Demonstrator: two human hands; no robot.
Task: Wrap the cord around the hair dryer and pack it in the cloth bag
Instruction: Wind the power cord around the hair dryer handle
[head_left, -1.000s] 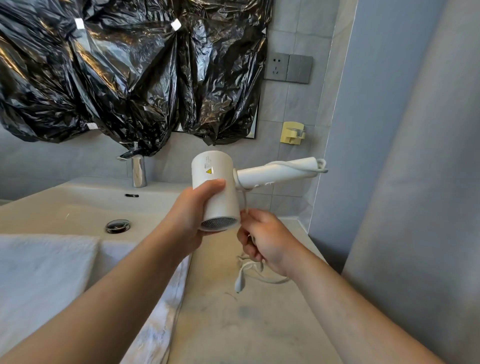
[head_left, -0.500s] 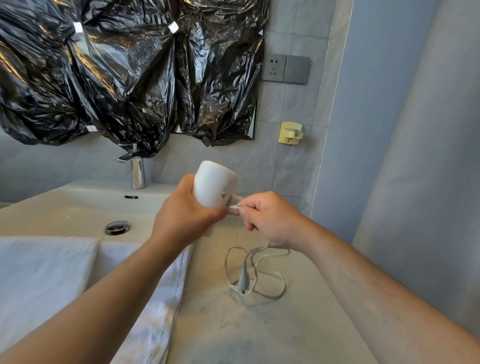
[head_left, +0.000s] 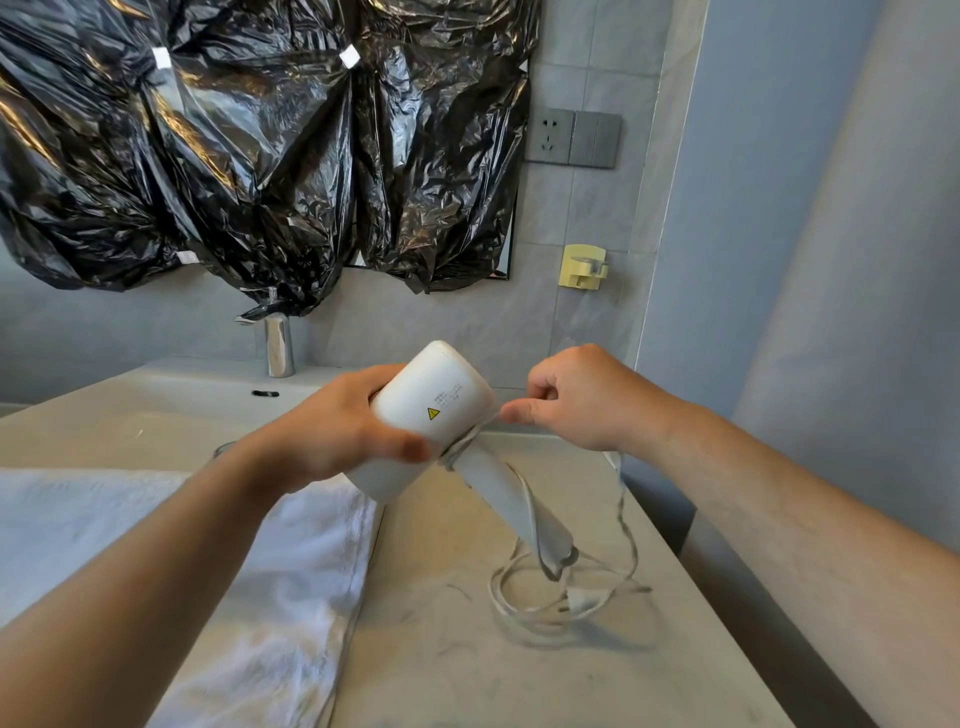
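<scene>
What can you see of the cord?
Thin whitish flexible cord. It is looped around the hair dryer where handle meets body, and the right hand pinches it taut beside that. A strand runs along the handle; the rest drops from the right hand into loose loops, with the plug, on the counter.

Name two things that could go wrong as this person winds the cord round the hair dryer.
1. The loose cord lies in crossed loops on the counter. Pulled up by the right hand, it may knot or snag.
2. The left hand grips only the barrel of the hair dryer, so a hard tug could twist it loose.
</scene>
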